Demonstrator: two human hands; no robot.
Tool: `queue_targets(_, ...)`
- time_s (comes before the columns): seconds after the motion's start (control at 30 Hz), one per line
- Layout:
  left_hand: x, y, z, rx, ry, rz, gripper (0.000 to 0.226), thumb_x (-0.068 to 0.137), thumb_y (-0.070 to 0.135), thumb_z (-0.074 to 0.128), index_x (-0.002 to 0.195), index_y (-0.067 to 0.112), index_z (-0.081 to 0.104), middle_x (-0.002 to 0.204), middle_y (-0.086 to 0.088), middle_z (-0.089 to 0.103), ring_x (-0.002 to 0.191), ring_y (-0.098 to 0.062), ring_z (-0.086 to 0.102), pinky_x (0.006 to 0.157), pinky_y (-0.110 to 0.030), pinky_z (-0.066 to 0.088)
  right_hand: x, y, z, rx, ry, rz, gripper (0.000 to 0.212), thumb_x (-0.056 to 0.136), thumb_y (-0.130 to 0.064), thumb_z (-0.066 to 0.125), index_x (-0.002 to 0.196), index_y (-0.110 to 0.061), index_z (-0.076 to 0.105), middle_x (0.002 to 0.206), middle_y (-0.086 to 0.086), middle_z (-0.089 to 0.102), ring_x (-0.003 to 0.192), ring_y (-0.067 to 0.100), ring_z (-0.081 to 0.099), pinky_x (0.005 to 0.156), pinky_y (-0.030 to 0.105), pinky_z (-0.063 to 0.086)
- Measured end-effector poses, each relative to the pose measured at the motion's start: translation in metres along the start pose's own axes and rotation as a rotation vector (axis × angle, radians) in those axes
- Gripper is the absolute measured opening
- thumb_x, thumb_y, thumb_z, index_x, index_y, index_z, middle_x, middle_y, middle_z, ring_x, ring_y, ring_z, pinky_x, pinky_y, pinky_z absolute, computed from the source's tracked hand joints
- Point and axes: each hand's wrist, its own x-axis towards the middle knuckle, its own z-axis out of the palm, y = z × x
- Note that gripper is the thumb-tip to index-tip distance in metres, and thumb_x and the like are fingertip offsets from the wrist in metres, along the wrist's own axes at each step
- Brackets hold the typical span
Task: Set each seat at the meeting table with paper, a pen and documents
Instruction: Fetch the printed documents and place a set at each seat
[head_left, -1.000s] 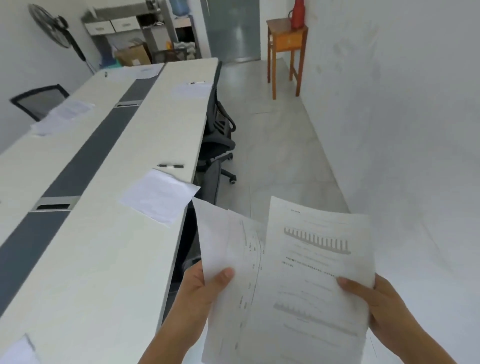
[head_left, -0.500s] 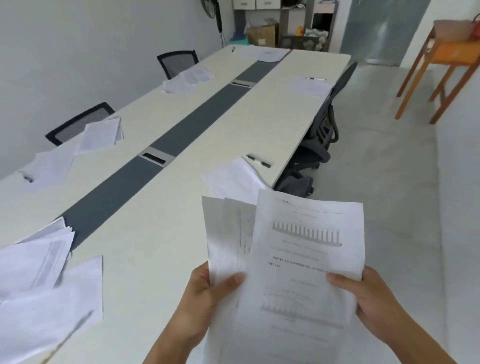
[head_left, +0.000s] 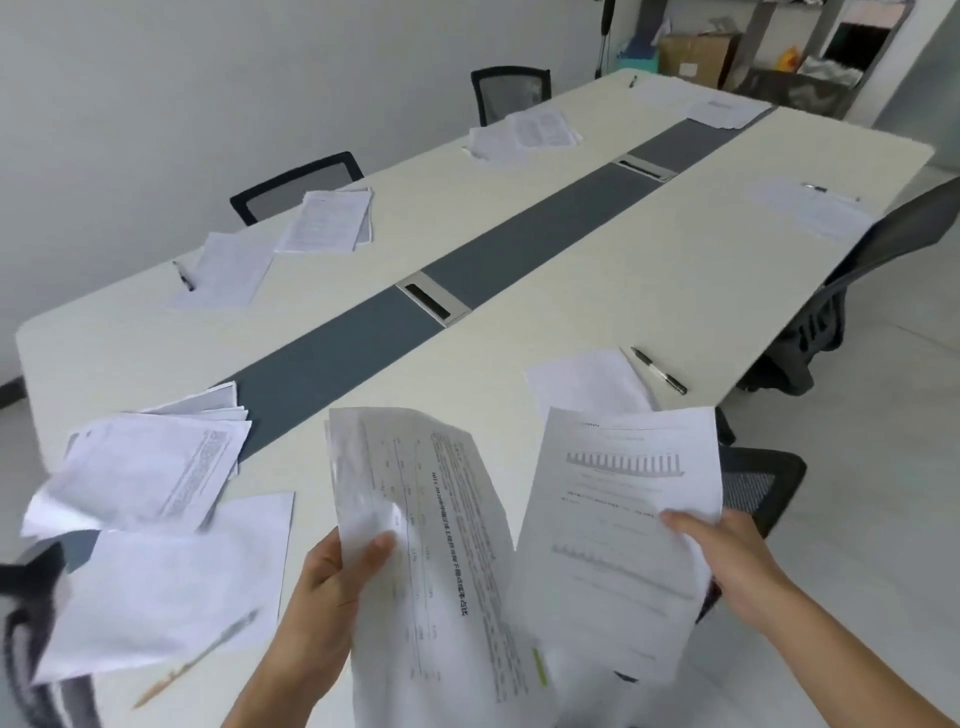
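Observation:
My left hand (head_left: 340, 571) pinches a sheaf of printed documents (head_left: 441, 545) by its left edge. My right hand (head_left: 727, 556) grips a separate chart page (head_left: 618, 519) at its right edge, held just apart from the sheaf. Both are over the near edge of the long white meeting table (head_left: 571, 291). A blank sheet (head_left: 587, 384) and a black pen (head_left: 660, 371) lie at the seat in front of me. To my left lie a blank sheet (head_left: 171, 587), a pen (head_left: 197, 660) and a loose document pile (head_left: 150, 462).
Further paper sets lie at the far-left seats (head_left: 327, 221), (head_left: 524, 135), the far end (head_left: 727, 111) and the right side (head_left: 810, 208). Black mesh chairs stand along the wall (head_left: 296, 182) and on the right (head_left: 883, 270). A grey strip with a cable hatch (head_left: 434, 304) runs down the table's middle.
My view has swung left from the aisle onto the table. My hands have drawn apart, separating the chart page in my right hand from the sheaf in my left.

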Motion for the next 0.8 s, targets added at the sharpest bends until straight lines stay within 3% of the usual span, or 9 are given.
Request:
queue_targets(0.13,-0.001,0.0,-0.028,-0.055,0.157,-0.026,0.024,0.086,0.012,0.057,0.104,0.004,0.07,0.101,-0.02,0.074,0.088,-0.034,0.072,0.069,-0.039,0.061,0.058,-0.019,0.047,-0.137,-0.102,0.049,0.013,0.087,-0.003,0.065,0.098,-0.01,0.066,0.09,0.007,0.069,0.082,0.023,0.064,0.066,0.03,0.049)
queue_targets(0.3,-0.008,0.0,-0.043,-0.12,0.385,-0.018,0.021,0.09,0.003,0.052,0.094,0.004,0.072,0.089,-0.017,0.076,0.072,-0.025,0.074,0.057,-0.031,0.061,0.132,-0.015,0.105,-0.367,-0.212,0.018,0.02,0.082,-0.008,0.071,0.102,-0.008,0.069,0.099,0.008,0.07,0.085,0.023,0.065,0.07,0.03,0.051)
queue_targets(0.43,-0.008,-0.006,-0.032,-0.133,0.513,-0.057,0.018,0.09,0.0,0.051,0.096,0.002,0.069,0.082,-0.018,0.075,0.065,-0.026,0.073,0.054,-0.032,0.06,0.181,-0.006,0.143,-0.609,-0.243,-0.012,0.03,0.076,-0.018,0.076,0.105,-0.01,0.07,0.105,0.009,0.072,0.093,0.028,0.067,0.084,0.038,0.056)
queue_targets(0.6,0.006,-0.012,-0.01,-0.129,0.489,-0.119,0.02,0.087,0.002,0.054,0.101,-0.002,0.068,0.093,-0.027,0.073,0.072,-0.033,0.073,0.057,-0.036,0.061,0.199,-0.001,0.168,-1.09,-0.265,-0.143,0.057,0.076,-0.042,0.071,0.119,-0.012,0.051,0.107,0.006,0.065,0.096,0.03,0.063,0.073,0.033,0.048)
queue_targets(0.7,0.015,-0.008,-0.001,-0.141,0.428,-0.118,0.025,0.081,0.008,0.057,0.102,0.0,0.069,0.098,-0.026,0.072,0.081,-0.036,0.073,0.062,-0.037,0.061,0.196,-0.006,0.172,-1.228,-0.271,-0.198,0.057,0.078,-0.046,0.066,0.118,-0.011,0.044,0.095,0.003,0.058,0.087,0.028,0.06,0.066,0.031,0.045)
queue_targets(0.8,0.022,0.002,0.007,-0.148,0.338,-0.092,0.024,0.079,0.01,0.058,0.095,0.004,0.074,0.099,-0.025,0.073,0.085,-0.037,0.072,0.064,-0.038,0.061,0.185,-0.011,0.165,-1.297,-0.235,-0.248,0.056,0.081,-0.051,0.061,0.117,-0.012,0.045,0.105,0.004,0.061,0.093,0.029,0.062,0.069,0.032,0.047)
